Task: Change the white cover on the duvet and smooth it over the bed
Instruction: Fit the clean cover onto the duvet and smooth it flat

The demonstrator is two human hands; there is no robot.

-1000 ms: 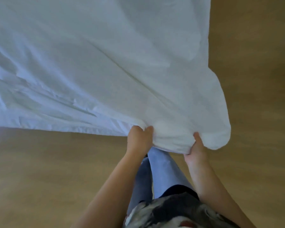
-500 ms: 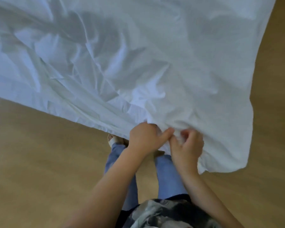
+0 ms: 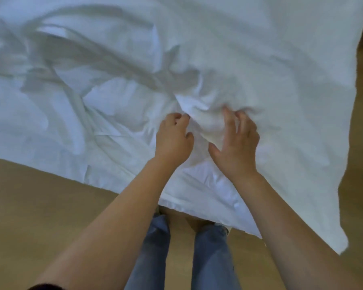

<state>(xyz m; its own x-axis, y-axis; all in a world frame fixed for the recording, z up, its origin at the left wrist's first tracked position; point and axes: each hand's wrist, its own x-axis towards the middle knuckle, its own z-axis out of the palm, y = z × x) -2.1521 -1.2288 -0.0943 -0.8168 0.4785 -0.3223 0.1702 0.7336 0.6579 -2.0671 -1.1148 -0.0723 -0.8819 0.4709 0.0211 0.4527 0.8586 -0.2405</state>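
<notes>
Wooden floor (image 3: 40, 206) beneath crumpled white cover (image 3: 260, 59), jeans (image 3: 153, 248) at its edge.

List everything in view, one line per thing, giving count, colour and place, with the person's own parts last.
cover: one, white and creased, filling the top and middle of the view, its near edge hanging towards the legs.
floor: one, tan, wood-look, at lower left and along the right edge.
legs: two, in blue jeans, bottom centre, standing on the floor.
sleeve: one dark patch, bottom left corner.
left hand: one, centre, fingers curled into a fold of the cover.
right hand: one, just right of centre, fingers spread and slightly blurred on the cover.
</notes>
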